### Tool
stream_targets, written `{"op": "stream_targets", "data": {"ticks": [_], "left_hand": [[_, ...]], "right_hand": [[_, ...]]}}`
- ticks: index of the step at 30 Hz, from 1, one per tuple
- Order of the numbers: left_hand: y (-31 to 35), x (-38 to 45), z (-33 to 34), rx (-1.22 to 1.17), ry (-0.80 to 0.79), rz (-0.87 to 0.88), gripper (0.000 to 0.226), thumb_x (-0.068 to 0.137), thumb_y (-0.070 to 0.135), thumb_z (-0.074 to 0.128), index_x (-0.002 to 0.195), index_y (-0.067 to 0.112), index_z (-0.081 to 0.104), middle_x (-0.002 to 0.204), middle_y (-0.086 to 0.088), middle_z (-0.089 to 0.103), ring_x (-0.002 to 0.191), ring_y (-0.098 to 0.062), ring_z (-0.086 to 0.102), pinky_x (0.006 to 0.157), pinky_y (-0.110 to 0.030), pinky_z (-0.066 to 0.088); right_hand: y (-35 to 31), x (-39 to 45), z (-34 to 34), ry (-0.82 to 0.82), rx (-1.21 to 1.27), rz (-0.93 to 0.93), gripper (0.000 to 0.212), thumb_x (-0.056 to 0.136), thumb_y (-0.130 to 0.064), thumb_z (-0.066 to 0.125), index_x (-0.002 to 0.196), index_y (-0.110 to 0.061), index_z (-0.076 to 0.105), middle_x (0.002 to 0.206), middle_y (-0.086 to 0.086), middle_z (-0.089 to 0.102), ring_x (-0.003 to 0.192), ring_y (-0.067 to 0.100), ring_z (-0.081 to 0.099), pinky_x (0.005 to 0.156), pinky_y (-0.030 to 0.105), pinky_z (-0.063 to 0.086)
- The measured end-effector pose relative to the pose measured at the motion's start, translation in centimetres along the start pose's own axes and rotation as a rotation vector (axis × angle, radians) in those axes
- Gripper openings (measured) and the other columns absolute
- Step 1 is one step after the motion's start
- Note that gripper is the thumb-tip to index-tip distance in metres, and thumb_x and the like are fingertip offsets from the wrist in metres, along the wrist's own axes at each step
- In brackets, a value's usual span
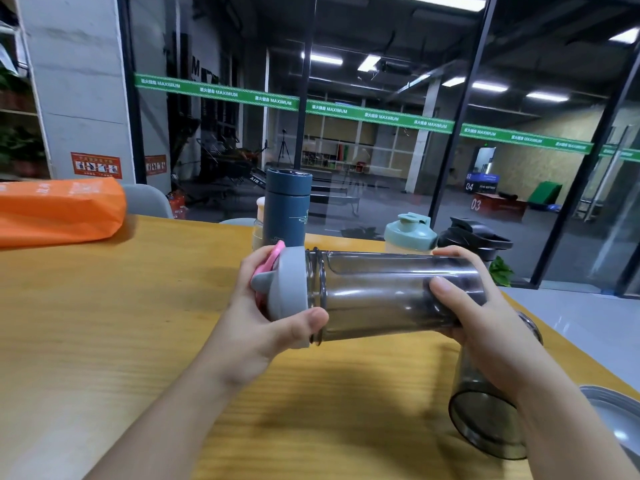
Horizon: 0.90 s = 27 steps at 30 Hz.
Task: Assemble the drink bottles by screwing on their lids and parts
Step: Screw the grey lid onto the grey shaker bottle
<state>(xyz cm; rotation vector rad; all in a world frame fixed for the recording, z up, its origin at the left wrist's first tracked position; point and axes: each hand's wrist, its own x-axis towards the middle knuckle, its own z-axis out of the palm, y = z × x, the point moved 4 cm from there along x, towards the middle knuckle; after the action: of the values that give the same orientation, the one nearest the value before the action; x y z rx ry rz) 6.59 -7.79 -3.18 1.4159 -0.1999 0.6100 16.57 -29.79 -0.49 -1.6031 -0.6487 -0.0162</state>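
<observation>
A smoky transparent bottle body (pixel 377 292) is held sideways above the wooden table (pixel 104 323). My right hand (pixel 485 320) grips its base end. A grey lid (pixel 289 285) with a spout and a pink flip cap (pixel 268 263) sits at the bottle's threaded neck on the left, and my left hand (pixel 256 320) is wrapped around that lid. A second smoky transparent cup part (pixel 485 410) lies on its side on the table under my right forearm, partly hidden.
At the table's far edge stand a dark blue flask (pixel 287 209), a pale bottle behind it (pixel 259 223), a bottle with a mint-green lid (pixel 410 233) and one with a black lid (pixel 474 237). An orange bag (pixel 59 211) lies far left. A grey rim (pixel 613 417) shows at the right edge.
</observation>
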Motion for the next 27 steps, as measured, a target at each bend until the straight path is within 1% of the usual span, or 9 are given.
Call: {"op": "stream_targets", "data": {"ticks": [2,4,8,11,15,19,21,24,27], "left_hand": [[-0.2,0.0,-0.2,-0.011,0.003,-0.027,0.083,0.038,0.034,0.078,0.111,0.053,0.043,0.087,0.030,0.064,0.080,0.000,0.065,0.058,-0.025,0.055],[-0.3,-0.1,-0.2,-0.014,0.000,-0.071,0.081,0.038,0.037,0.078,0.108,0.057,0.044,0.089,0.026,0.065,0.079,-0.003,0.065,0.057,-0.029,0.057],[-0.5,-0.1,-0.1,-0.019,0.000,-0.152,0.080,0.039,0.042,0.078,0.108,0.061,0.042,0.108,0.007,0.059,0.085,-0.017,0.067,0.055,-0.032,0.056],[-0.7,-0.2,-0.2,-0.045,0.026,-0.197,0.080,0.038,0.046,0.078,0.108,0.061,0.043,0.101,0.012,0.063,0.079,-0.012,0.070,0.055,-0.031,0.055],[-1.0,-0.3,0.0,-0.040,0.034,-0.243,0.091,0.037,0.051,0.076,0.120,0.056,0.041,0.092,0.015,0.068,0.075,-0.012,0.070,0.052,-0.032,0.054],[-1.1,-0.5,0.1,-0.021,0.039,-0.292,0.098,0.037,0.057,0.074,0.127,0.052,0.038,0.106,0.006,0.065,0.079,-0.018,0.068,0.049,-0.031,0.052],[-1.1,-0.5,0.1,-0.007,0.044,-0.294,0.096,0.037,0.058,0.073,0.126,0.054,0.038,0.107,0.004,0.064,0.080,-0.021,0.068,0.048,-0.031,0.051],[-0.9,-0.4,0.2,0.011,0.035,-0.272,0.087,0.036,0.057,0.072,0.116,0.059,0.037,0.106,0.006,0.063,0.077,-0.015,0.067,0.047,-0.031,0.052],[-0.7,-0.3,0.3,0.043,0.021,-0.223,0.081,0.036,0.053,0.072,0.109,0.062,0.037,0.107,0.006,0.061,0.072,-0.009,0.067,0.049,-0.030,0.053]], "right_hand": [[-0.1,-0.1,0.1,-0.004,-0.043,-0.029,0.059,0.054,-0.055,0.072,0.110,-0.050,0.054,0.098,0.006,0.068,0.086,0.025,0.069,0.081,0.046,0.051],[-0.2,-0.1,0.1,-0.007,-0.077,-0.058,0.071,0.048,-0.059,0.076,0.114,-0.051,0.052,0.104,0.005,0.062,0.087,0.023,0.066,0.081,0.044,0.051],[-0.2,-0.1,0.1,-0.024,-0.085,-0.079,0.090,0.038,-0.072,0.079,0.119,-0.049,0.048,0.121,0.010,0.057,0.101,0.030,0.063,0.088,0.049,0.051],[-0.3,-0.2,0.0,-0.047,-0.108,-0.103,0.080,0.048,-0.060,0.079,0.121,-0.048,0.047,0.124,0.010,0.056,0.104,0.030,0.062,0.092,0.050,0.050],[-0.6,-0.4,-0.2,-0.064,-0.164,-0.153,0.066,0.055,-0.050,0.070,0.116,-0.047,0.047,0.115,0.002,0.060,0.088,0.006,0.064,0.071,0.016,0.049],[-1.0,-0.7,-0.1,-0.065,-0.185,-0.182,0.060,0.055,-0.049,0.070,0.110,-0.050,0.048,0.113,-0.006,0.059,0.088,-0.001,0.063,0.070,0.007,0.045],[-1.0,-0.7,0.0,-0.068,-0.183,-0.180,0.060,0.054,-0.049,0.069,0.110,-0.050,0.048,0.113,-0.008,0.059,0.088,-0.001,0.063,0.070,0.008,0.046],[-0.9,-0.6,-0.1,-0.070,-0.184,-0.158,0.060,0.055,-0.050,0.070,0.111,-0.051,0.047,0.114,-0.006,0.059,0.090,0.001,0.063,0.071,0.012,0.048],[-0.7,-0.5,-0.2,-0.057,-0.185,-0.130,0.063,0.054,-0.054,0.069,0.113,-0.051,0.046,0.117,-0.003,0.059,0.097,0.011,0.064,0.079,0.023,0.051]]}}
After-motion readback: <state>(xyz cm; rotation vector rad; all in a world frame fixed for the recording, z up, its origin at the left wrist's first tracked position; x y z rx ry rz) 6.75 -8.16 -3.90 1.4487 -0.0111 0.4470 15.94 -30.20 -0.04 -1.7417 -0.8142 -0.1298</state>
